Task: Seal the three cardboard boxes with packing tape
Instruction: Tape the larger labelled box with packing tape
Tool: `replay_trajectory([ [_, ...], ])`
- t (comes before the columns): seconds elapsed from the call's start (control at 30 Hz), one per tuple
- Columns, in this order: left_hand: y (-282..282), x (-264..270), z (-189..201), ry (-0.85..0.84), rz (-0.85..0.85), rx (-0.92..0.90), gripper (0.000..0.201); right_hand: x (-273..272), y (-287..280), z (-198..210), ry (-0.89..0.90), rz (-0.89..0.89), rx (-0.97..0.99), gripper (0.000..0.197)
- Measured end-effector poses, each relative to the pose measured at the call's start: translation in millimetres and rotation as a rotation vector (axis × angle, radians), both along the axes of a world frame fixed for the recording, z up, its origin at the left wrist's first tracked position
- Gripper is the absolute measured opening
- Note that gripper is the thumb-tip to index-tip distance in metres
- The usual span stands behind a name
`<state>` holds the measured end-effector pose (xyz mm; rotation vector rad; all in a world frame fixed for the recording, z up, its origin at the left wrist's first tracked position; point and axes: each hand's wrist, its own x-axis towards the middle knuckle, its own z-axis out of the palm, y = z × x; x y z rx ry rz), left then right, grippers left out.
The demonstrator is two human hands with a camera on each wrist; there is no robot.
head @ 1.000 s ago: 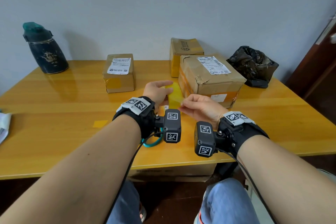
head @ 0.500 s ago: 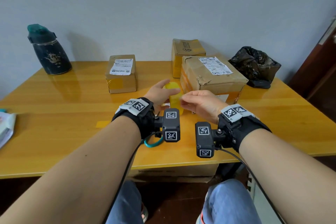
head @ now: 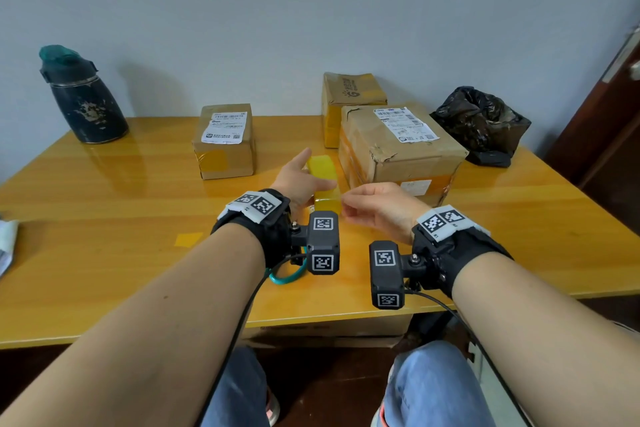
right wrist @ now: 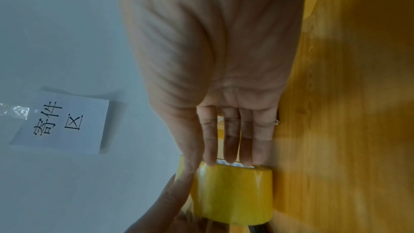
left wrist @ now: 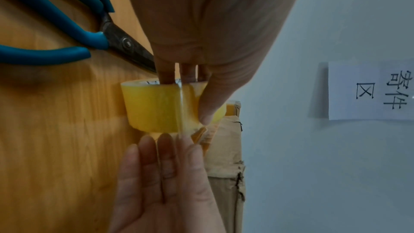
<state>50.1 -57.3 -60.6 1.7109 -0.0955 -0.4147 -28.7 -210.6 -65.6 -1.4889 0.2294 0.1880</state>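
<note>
Wooden desk [head: 104, 218] has three cardboard boxes: big one [head: 398, 152] on the right, a smaller one [head: 349, 97] behind it, another [head: 224, 142] left of centre. My left hand [head: 298, 180] has its grip wrapped round the yellow tape roll [head: 323, 184], fingers through the core. Right hand [head: 377, 211] pinches the tape's loose end. Teal scissors [left wrist: 67, 29] lie right beside the roll.

A yellow packing tape roll [head: 323, 184] stands on edge on the wooden table, just beside the large dented cardboard box [head: 398, 152]. A taller box [head: 349, 94] stands behind that one, and a small labelled box [head: 224, 142] sits apart to the left.
</note>
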Motion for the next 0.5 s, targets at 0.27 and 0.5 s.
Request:
replay_trajectory([
  [0.27,1.7,2.4,-2.2,0.033,-0.008,-0.044,0.102,10.5,11.0,2.2,0.009,-0.046,-0.041,0.029],
  [0.5,7.7,1.2,3.9,0.05,-0.059,-0.07,0.098,19.4,18.0,-0.3,0.002,-0.072,-0.156,0.038],
])
